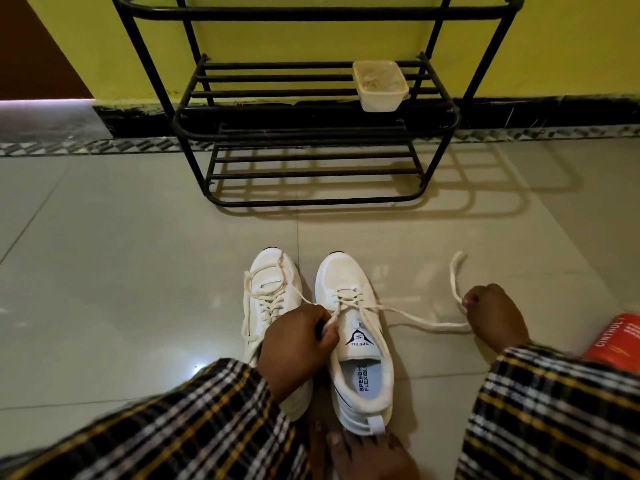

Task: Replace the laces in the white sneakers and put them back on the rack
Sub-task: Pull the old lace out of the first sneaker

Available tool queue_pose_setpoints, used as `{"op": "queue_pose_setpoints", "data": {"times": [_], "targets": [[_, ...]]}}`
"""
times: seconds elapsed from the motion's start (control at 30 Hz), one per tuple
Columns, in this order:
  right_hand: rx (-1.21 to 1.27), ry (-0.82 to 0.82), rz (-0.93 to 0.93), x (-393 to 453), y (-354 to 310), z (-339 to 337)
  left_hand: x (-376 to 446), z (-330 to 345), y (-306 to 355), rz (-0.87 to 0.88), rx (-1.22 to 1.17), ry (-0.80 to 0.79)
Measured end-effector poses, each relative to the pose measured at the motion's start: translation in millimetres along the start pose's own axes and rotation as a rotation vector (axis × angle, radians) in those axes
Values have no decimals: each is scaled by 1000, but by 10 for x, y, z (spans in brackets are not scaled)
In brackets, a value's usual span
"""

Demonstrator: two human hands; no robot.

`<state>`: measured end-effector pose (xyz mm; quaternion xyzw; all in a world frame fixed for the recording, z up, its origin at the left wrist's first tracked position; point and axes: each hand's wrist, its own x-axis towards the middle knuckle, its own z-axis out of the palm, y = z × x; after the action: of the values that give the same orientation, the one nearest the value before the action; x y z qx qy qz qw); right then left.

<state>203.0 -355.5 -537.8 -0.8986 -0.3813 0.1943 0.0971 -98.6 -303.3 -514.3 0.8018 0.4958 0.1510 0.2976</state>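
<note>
Two white sneakers stand side by side on the tiled floor, toes pointing away from me. The left sneaker (273,292) is laced, with loose lace ends over its side. The right sneaker (356,337) is partly laced. My left hand (298,344) pinches one end of its cream lace (408,315) beside the tongue. My right hand (495,317) pinches the other end, pulled out to the right and looping up over the floor. The black metal shoe rack (311,133) stands against the yellow wall ahead.
A cream plastic container (380,85) sits on the rack's middle shelf at the right. A red packet (614,341) lies on the floor by my right sleeve. My bare foot (360,452) is just behind the right sneaker's heel. Tiled floor spreads to the left.
</note>
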Motion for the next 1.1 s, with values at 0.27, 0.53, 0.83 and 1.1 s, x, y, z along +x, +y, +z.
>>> {"op": "queue_pose_setpoints", "data": {"times": [0.27,0.53,0.83,1.1], "targets": [[86,-174,-427,-663,-874,40,8,-4,39,0,21,3],[207,-380,-267,-716,-847,192,18,3,33,-58,-30,9],[386,-361,-331,-751,-708,361,298,104,319,173,357,-116],[286,-393,-549,-724,-614,267,466,195,449,149,332,-178]]}}
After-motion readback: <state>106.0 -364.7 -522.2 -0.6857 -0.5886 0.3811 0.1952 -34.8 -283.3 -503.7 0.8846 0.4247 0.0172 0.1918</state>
